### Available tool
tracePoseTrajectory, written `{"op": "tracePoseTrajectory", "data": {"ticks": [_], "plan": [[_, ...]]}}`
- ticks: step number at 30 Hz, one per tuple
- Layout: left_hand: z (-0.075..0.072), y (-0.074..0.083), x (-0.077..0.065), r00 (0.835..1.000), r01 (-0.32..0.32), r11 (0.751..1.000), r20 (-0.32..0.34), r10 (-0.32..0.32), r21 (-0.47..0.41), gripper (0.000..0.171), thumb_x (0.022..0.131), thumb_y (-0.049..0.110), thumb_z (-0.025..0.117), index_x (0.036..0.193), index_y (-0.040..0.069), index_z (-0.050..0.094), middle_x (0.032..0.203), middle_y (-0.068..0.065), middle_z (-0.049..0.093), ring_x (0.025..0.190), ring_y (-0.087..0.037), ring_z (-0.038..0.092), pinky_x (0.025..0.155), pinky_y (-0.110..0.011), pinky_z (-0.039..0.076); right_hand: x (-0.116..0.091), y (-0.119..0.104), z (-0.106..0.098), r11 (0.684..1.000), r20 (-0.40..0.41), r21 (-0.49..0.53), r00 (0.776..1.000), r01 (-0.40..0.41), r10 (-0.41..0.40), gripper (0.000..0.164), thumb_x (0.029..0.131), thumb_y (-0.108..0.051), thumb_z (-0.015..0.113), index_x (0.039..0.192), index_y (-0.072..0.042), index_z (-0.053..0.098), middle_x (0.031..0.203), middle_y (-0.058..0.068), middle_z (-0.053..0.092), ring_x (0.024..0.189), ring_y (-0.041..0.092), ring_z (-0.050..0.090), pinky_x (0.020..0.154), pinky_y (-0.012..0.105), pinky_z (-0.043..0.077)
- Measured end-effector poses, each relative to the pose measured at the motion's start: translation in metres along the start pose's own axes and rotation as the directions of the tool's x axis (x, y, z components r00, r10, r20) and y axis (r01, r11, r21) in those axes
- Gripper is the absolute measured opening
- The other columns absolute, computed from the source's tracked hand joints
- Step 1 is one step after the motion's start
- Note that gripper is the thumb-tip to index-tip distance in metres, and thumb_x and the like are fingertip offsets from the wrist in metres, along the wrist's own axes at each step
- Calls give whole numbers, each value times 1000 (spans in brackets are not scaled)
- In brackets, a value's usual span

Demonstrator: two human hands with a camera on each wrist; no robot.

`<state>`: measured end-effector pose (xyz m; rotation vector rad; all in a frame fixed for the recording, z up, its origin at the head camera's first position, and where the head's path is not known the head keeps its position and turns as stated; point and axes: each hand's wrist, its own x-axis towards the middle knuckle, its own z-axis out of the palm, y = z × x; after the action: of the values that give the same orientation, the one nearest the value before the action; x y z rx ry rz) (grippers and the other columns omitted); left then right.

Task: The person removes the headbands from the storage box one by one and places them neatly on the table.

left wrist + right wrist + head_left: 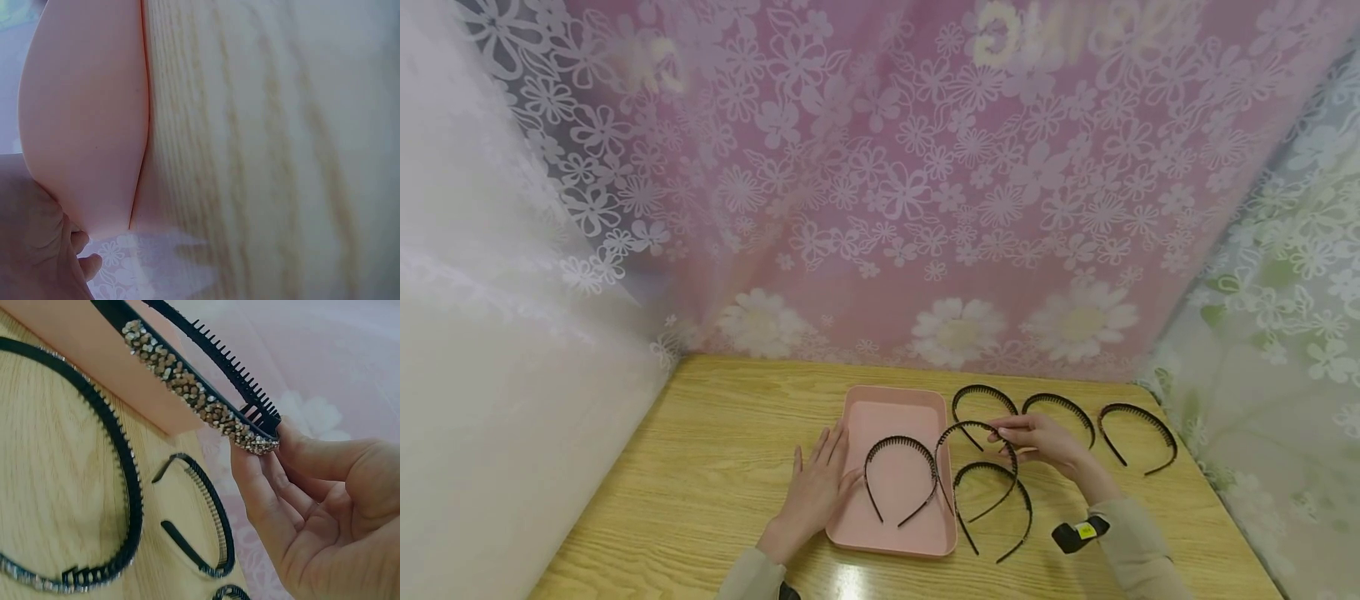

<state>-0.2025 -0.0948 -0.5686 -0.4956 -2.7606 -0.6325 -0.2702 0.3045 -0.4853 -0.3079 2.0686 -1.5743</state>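
My right hand (1051,442) pinches a black toothed headband (187,392) between thumb and fingers, at one side of its curve. Sparkling beads cover the band's outer face in the right wrist view. It is raised and overlaps the right rim of a pink tray (891,538) in the head view. Another headband (901,439) lies inside the tray. Along the tray's left side rests my left hand (815,493), fingers stretched out and thumb at the rim. The left wrist view shows that hand (37,244) against the tray's outer wall (87,112).
Just right of the tray lies a headband (1030,507), partly behind the held one. Three more headbands lie in a row toward the back right, the farthest right (1159,418) near the edge of the wooden table (715,467). Flowered curtains (880,208) hang behind and beside it.
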Motion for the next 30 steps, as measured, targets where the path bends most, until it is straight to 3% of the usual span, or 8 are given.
{"op": "tracePoseTrajectory", "data": {"ticks": [3,8,16,25,30], "plan": [[-4,2,0,1000,5,1000,16,-5,-4,67,102,37,59,154,-1,38,162,-17,34,146,-43,34,107,-79,22,-6,4,-4,1000,-4,1,1000,3,-3,50,106,-18,54,146,11,45,123,14,69,95,20,70,78,37,60],[-8,5,0,999,20,1000,46,-21,16,66,104,37,57,155,-1,38,163,-16,33,147,-41,33,109,-78,22,-14,13,-12,999,6,31,1000,6,-6,53,107,-18,54,148,13,40,120,9,69,96,21,70,83,42,60],[0,-1,-1,1000,-13,1000,-10,13,-7,67,103,37,57,154,-1,38,161,-18,35,146,-43,34,106,-80,22,-27,29,-29,999,-8,35,999,-31,31,58,107,-23,53,152,11,35,125,5,68,99,22,69,80,35,58],[0,-1,1,1000,8,1000,11,-8,0,67,102,37,59,155,0,39,163,-15,33,147,-42,34,108,-79,23,-46,42,-54,998,32,66,999,-15,13,55,109,-17,48,151,15,32,125,1,69,98,18,69,83,35,58],[-6,4,0,1000,14,1000,19,-14,-5,66,102,35,59,154,-1,39,162,-17,34,147,-42,34,108,-79,23,-55,51,-66,996,36,89,999,-23,20,50,109,-17,47,150,11,39,124,2,69,97,19,69,84,37,58]]}}
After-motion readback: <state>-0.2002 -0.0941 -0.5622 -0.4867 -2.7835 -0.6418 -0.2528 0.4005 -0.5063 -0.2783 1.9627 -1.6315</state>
